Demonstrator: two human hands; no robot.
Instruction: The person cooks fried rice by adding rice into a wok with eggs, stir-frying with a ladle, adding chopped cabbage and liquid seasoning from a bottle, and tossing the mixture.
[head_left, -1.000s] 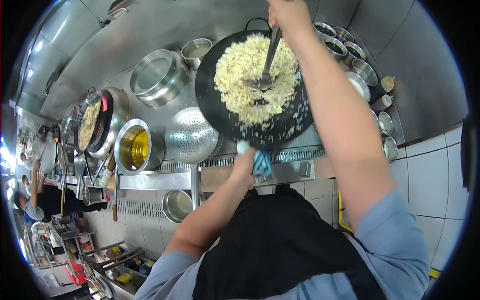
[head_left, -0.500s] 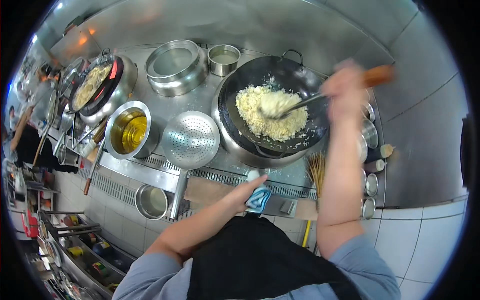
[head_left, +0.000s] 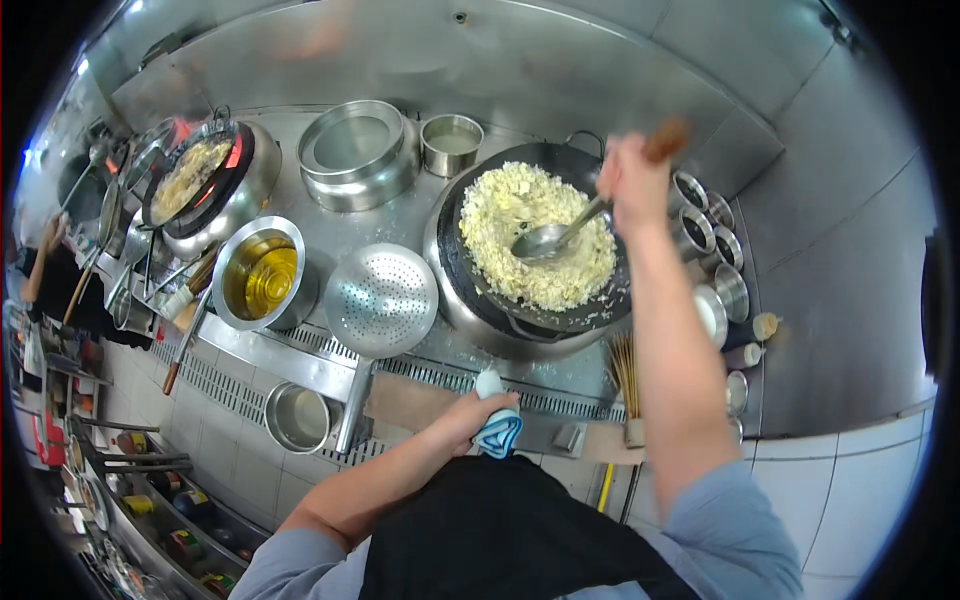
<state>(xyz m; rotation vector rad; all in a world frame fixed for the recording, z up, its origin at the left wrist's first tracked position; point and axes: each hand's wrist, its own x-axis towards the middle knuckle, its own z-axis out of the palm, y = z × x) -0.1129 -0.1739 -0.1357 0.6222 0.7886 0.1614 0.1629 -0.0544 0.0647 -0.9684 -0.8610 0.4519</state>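
Can't see all of wok [head_left: 552,155], R rim partly behind R hand [head_left: 635,185] & R forearm [head_left: 680,340]. Can't make out R fingertips clearly either, soft w/ blur, same for wooden end of ladle [head_left: 540,242]. Can't see underside of ladle bowl, set down in pale-yellow rice [head_left: 535,290]. Can't see underside of L hand [head_left: 470,415]; hard to read white tip [head_left: 488,383] by L thumb, prob. part of same bundle as cloth [head_left: 497,435]. Small & hazy at far L of view: co-worker [head_left: 45,285], cut up by pans and utensils btwn.

Clamped w/ R fingers: ladle handle, running down-left to bowl in rice, w/ bowl well beyond fingers & wooden end poking out up-right. Clamped w/ L fingers: cloth, blue & white, folded, just beside thumb, at front edge of worktop [head_left: 325,235], apart from wok.

Wok (rice inside) towards R edge of worktop. Left of it, perforated strainer [head_left: 381,300], handle past front edge; then pot [head_left: 305,290] w/ yellow liquid, nearer front-L corner. By R forearm, near front edge: bristle brush [head_left: 624,375]. Along R edge: steel cups [head_left: 732,290].
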